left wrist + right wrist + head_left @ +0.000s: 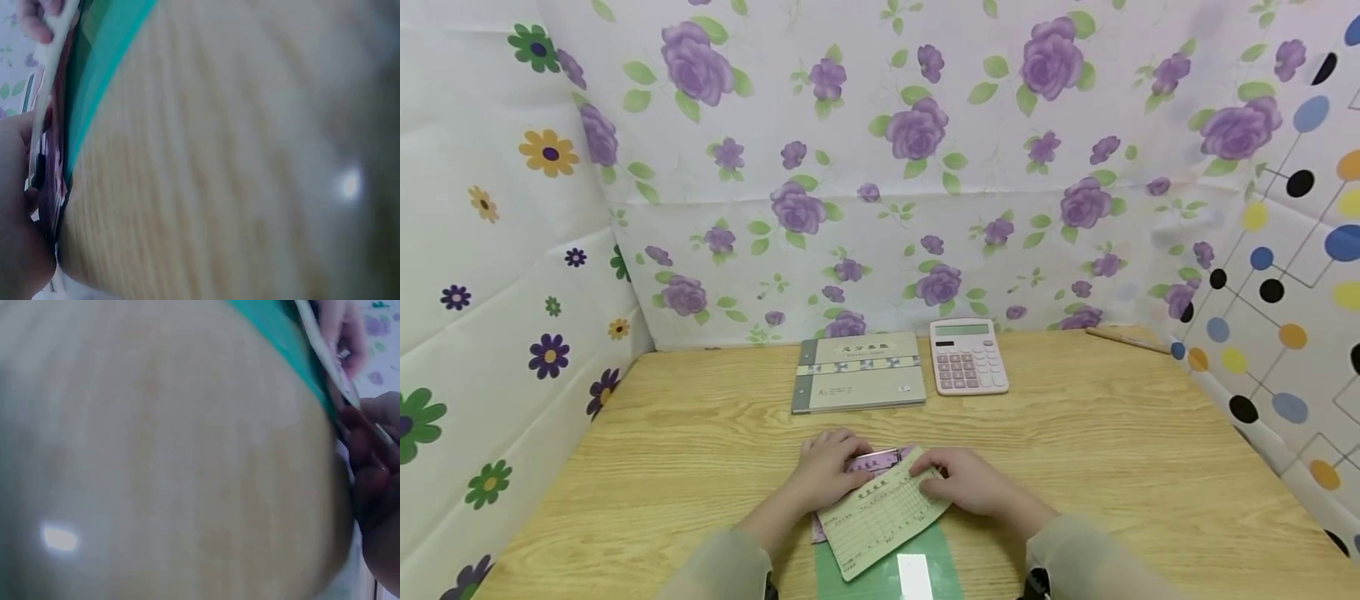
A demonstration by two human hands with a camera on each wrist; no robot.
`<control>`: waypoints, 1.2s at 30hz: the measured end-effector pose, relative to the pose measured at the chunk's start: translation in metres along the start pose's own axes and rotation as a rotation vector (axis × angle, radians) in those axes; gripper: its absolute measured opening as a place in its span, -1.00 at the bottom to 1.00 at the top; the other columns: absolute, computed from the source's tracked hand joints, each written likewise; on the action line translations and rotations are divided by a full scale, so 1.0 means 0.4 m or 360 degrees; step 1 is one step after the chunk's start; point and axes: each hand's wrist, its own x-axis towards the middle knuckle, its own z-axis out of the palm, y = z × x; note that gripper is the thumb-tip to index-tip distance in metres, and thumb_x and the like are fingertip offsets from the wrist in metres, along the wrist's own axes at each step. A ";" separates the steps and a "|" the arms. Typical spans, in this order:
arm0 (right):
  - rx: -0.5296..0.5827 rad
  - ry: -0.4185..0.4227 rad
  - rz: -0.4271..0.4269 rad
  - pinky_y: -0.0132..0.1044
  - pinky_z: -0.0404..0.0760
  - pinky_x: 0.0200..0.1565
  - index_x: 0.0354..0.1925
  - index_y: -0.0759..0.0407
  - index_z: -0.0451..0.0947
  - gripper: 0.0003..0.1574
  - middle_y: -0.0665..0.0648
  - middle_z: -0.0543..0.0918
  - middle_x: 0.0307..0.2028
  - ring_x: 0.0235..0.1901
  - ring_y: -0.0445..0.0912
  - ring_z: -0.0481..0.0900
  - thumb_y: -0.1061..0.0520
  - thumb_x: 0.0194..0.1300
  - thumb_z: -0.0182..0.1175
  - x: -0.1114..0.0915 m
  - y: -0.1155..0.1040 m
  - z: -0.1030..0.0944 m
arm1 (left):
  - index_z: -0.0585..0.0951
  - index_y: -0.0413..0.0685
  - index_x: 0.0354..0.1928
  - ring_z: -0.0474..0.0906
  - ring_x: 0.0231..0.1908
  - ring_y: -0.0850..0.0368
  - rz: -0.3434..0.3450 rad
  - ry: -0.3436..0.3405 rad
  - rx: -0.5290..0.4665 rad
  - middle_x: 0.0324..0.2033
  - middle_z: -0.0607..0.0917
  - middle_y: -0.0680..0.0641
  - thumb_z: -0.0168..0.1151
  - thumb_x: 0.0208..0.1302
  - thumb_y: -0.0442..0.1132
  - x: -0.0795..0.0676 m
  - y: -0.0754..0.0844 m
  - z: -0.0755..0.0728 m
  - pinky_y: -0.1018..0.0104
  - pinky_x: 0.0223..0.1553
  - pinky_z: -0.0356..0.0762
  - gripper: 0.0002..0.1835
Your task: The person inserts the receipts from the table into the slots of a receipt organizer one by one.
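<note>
A yellow printed form (883, 523) with a ruled table lies tilted over a green clipboard (946, 567) in the head view. My right hand (966, 479) pinches its upper right edge, thumb and curled fingers also showing in the right wrist view. At the upper left edge my left hand (829, 471) holds the yellow form with its thumb, the other fingers reaching over the clipboard's top. Between the hands, a metal clip (876, 457) crosses a purple printed form (816, 530), mostly covered by the yellow one. How the left fingertips lie beneath is hidden.
Behind the hands lies a grey-beige ledger book (861, 371), with a pink calculator (967, 357) to its right. A thin brown stick-like object (1126, 340) lies at the table's far right edge. Patterned cloth walls (865, 167) enclose the wooden table (685, 433).
</note>
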 end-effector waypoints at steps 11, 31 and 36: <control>-0.0427 0.0132 -0.0127 -0.11 0.44 0.04 -0.06 -0.04 0.56 -0.68 -0.08 0.58 -0.07 0.01 -0.10 0.52 -0.01 0.19 0.26 -0.003 -0.007 0.045 | 0.62 0.04 -0.14 0.45 -0.20 0.20 0.0190 0.0069 0.0211 -0.23 0.56 0.13 0.28 0.18 -0.03 0.004 0.010 -0.011 0.18 -0.16 0.20 -0.73; -0.0571 0.0128 -0.0028 -0.10 0.51 -0.18 0.07 -0.08 0.51 -0.53 -0.01 0.53 -0.07 -0.16 -0.09 0.55 -0.18 0.23 0.19 0.005 -0.022 0.052 | 0.65 0.00 -0.14 0.48 -0.20 0.15 0.0200 -0.0040 0.0174 -0.27 0.57 0.11 0.13 0.32 -0.07 0.019 0.012 -0.029 0.14 -0.10 0.22 -0.77; -0.0641 0.0158 0.0015 -0.11 0.50 -0.29 0.09 -0.09 0.48 -0.47 0.03 0.54 -0.05 -0.23 -0.06 0.56 -0.22 0.21 0.19 0.013 -0.033 0.060 | 0.65 -0.01 -0.16 0.48 -0.20 0.15 0.0191 -0.0029 0.0157 -0.28 0.57 0.12 0.14 0.31 -0.06 0.016 0.017 -0.030 0.13 -0.09 0.21 -0.77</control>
